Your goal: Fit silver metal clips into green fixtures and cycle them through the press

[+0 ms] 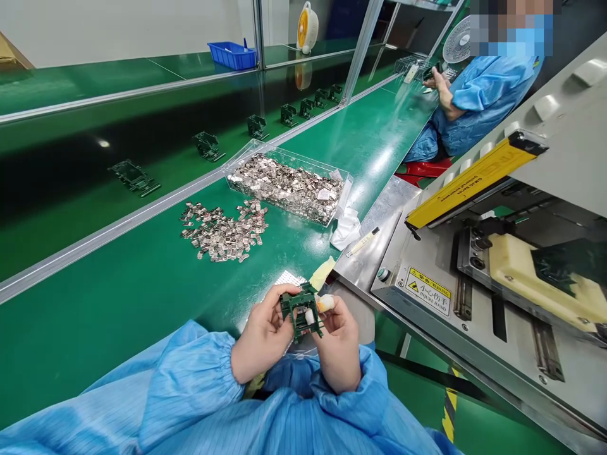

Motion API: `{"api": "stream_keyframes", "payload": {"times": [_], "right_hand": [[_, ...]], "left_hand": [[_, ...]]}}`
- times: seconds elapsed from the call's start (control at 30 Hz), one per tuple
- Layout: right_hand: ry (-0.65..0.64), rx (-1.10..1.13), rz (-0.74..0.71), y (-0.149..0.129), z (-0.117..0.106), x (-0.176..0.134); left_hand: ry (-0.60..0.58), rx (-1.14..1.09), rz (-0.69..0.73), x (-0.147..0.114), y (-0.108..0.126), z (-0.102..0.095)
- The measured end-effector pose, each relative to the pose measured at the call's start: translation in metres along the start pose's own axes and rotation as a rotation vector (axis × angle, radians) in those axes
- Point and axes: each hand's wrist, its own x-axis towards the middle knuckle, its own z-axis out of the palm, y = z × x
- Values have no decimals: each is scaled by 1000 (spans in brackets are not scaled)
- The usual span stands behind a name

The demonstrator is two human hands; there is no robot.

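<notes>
Fingers (277, 294) of left hand (260, 341) and right hand (339, 344) are pinched on green frame (306, 327), held nearside of clear tray (341, 203), well apart. Metal pieces (226, 235) are heaped just left-front of tray; white cloth (347, 230) is seen at its right end.

White glare streaks the brightly lit green bench (118, 291); dark shading spans the belt (61, 189) behind

The bench (118, 303) is open leftward; the machine (478, 344) blocks rightward.
</notes>
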Motion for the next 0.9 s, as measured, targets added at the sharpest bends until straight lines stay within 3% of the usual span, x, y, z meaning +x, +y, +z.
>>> {"api": "stream_keyframes", "payload": {"times": [0.27, 0.63, 0.77, 0.9], "right_hand": [[5, 90, 81, -1, 2, -6], [58, 144, 0, 10, -18, -22], [166, 37, -35, 28, -43, -16], [49, -85, 32, 51, -54, -5]], "left_hand": [[8, -10, -9, -4, 10, 3], [-24, 16, 1, -16, 16, 16], [68, -98, 17, -2, 16, 7], [167, -123, 33, 19, 11, 3]]}}
